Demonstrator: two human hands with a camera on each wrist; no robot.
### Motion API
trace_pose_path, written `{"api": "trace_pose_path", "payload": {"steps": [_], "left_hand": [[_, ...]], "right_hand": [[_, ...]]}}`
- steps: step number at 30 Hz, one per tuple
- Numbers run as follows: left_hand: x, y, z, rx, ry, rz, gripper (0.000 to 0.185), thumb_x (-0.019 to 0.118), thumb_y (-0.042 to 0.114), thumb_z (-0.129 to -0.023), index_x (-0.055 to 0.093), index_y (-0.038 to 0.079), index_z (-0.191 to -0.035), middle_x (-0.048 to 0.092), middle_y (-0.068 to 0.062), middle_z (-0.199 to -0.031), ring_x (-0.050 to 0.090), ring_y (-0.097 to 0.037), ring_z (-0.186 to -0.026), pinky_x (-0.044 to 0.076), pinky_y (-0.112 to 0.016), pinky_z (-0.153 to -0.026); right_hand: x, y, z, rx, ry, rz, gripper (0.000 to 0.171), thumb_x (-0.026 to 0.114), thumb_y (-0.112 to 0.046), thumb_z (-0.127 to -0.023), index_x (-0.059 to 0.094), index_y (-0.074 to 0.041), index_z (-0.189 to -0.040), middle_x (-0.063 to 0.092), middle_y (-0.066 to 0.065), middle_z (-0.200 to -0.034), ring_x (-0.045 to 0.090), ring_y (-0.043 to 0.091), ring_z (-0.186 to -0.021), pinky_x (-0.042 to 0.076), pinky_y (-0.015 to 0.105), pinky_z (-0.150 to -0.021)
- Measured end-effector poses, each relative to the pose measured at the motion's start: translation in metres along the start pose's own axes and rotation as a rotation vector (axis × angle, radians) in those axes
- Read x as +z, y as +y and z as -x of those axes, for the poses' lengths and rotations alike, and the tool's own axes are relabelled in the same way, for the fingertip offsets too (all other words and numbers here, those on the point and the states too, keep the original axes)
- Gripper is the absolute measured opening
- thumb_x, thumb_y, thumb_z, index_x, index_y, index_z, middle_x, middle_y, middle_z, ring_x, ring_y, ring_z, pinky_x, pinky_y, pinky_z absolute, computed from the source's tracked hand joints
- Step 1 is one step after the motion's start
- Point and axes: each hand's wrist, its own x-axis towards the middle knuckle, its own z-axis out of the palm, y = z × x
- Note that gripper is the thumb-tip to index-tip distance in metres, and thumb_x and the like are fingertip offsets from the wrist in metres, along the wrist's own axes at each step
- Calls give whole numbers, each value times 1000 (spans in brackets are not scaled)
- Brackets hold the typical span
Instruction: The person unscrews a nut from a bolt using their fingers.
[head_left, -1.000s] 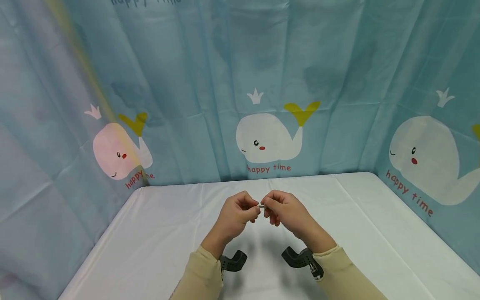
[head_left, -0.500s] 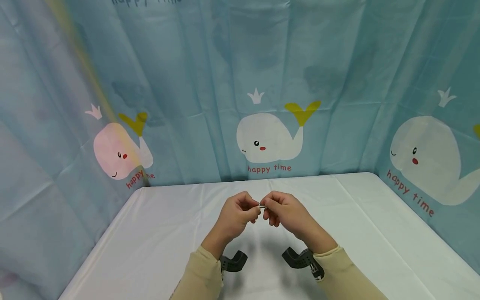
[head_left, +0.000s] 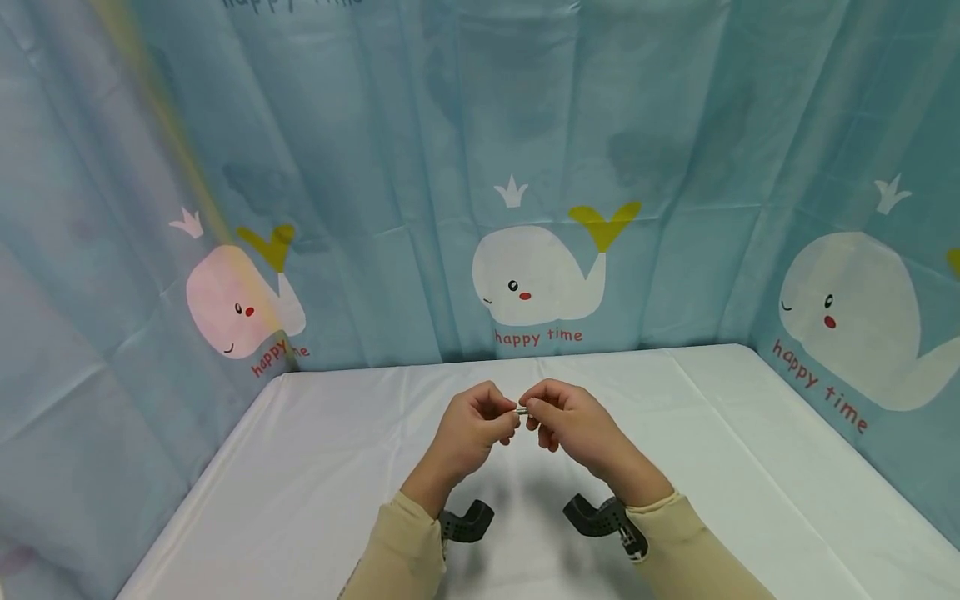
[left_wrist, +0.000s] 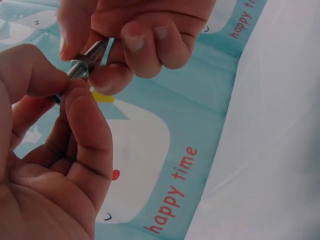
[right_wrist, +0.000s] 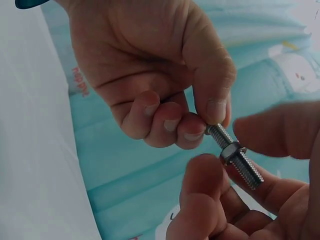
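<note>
Held above the table, a silver threaded bolt (right_wrist: pixel 247 172) carries a hex nut (right_wrist: pixel 230 152) partway along its shank. My left hand (head_left: pixel 467 429) pinches the bolt's head end between thumb and forefinger, hiding most of the head. From the other side my right hand (head_left: pixel 576 423) curls thumb and fingers around the nut. In the right wrist view the right forefinger's tip is right at the nut, while the thumb is slightly apart from it. The bolt's free end points toward the right palm, with bare thread showing beyond the nut.
A white cloth-covered table (head_left: pixel 337 467) lies under both hands. Behind it and along the sides hangs a blue curtain (head_left: pixel 405 283) printed with white whales. Dark wrist-worn camera mounts (head_left: pixel 468 522) stick out inward from the beige sleeves (head_left: pixel 408 542).
The right hand's fingertips shift slightly around the nut on the bolt. My left hand keeps its pinch in nearly the same place.
</note>
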Motion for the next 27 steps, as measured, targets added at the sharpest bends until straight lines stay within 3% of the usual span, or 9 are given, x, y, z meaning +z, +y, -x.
{"api": "trace_pose_path", "payload": {"steps": [5, 12, 16, 20, 27], "left_hand": [[0, 1, 0, 5, -1, 8, 13, 65, 1, -89, 65, 13, -84, 63, -11, -79, 60, -25, -66, 54, -41, -64], [-1, 1, 0, 1, 0, -1, 10, 65, 3, -90, 65, 12, -85, 65, -10, -82, 60, -25, -66, 54, -44, -65], [-2, 0, 0, 9, -2, -3, 13, 65, 2, -90, 64, 13, -84, 64, -11, -81, 60, -25, -66, 54, -43, -65], [-2, 0, 0, 14, -2, 7, 14, 65, 1, -90, 64, 14, -84, 63, -11, -79, 60, -25, -66, 53, -42, -64], [0, 2, 0, 19, -7, 23, 12, 66, 1, -89, 65, 12, -84, 66, -11, -85, 60, -25, -65, 54, -36, -63]], "right_hand": [[-1, 0, 1, -16, 15, 23, 19, 62, -16, -98, 63, -5, -113, 61, 13, -99, 58, 27, -67, 51, 35, -59], [0, 1, 1, -41, -2, 59, 22, 55, -25, -104, 66, -6, -100, 63, 13, -81, 55, 24, -64, 50, 33, -57], [0, 1, 1, -26, 14, 61, 14, 60, -17, -100, 65, -7, -108, 64, 12, -90, 57, 27, -65, 51, 36, -59], [0, 0, 0, -8, 24, 51, 21, 64, -17, -96, 63, -8, -116, 62, 11, -100, 58, 28, -67, 51, 37, -59], [1, 1, 0, -16, -5, 69, 29, 54, -32, -104, 67, -6, -100, 63, 13, -79, 55, 24, -62, 49, 32, -56]]}}
